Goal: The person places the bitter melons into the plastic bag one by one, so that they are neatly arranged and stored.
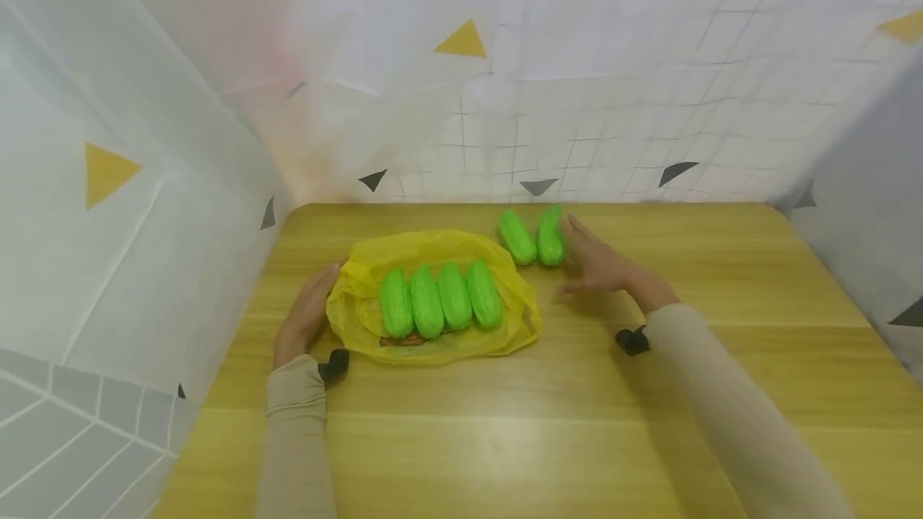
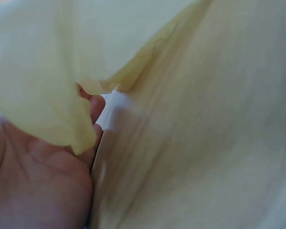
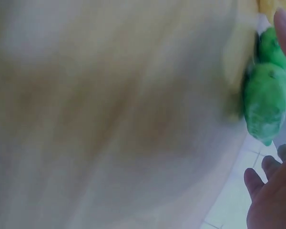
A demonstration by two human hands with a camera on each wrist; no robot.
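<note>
Currently, four bright green, cucumber-shaped vegetables [image 1: 427, 303] are contained in a yellow plastic bag [image 1: 433, 243], where they are lined up side by side in a close row. The bag is spread wide open on a wood-grained table [image 1: 476, 439], and reddish-brown markings [image 1: 404, 339] can be seen beneath the near ends of the row. Two more such vegetables are placed outside the bag, beyond its far right side and close to the table's back edge: an inner vegetable [image 1: 517, 237], set at a slant, and an outer vegetable [image 1: 551, 237], just beside it.

The bag's left end is touched by the left hand [image 1: 308, 311]. In the left wrist view, its palm and fingers are partly covered by the yellow film, so whether the film is pinched cannot be told. The right hand [image 1: 598, 264] is held just to the right of the outer vegetable, with its fingers extended and the thumb spread well apart from them; whether contact is made cannot be told.

Both forearms are covered by beige sleeves [image 1: 728, 391], and small black devices [image 1: 335, 364] are worn at the wrists. Behind the table, a pale wall [image 1: 404, 126] is marked with grid lines and yellow and dark triangles [image 1: 463, 40].
</note>
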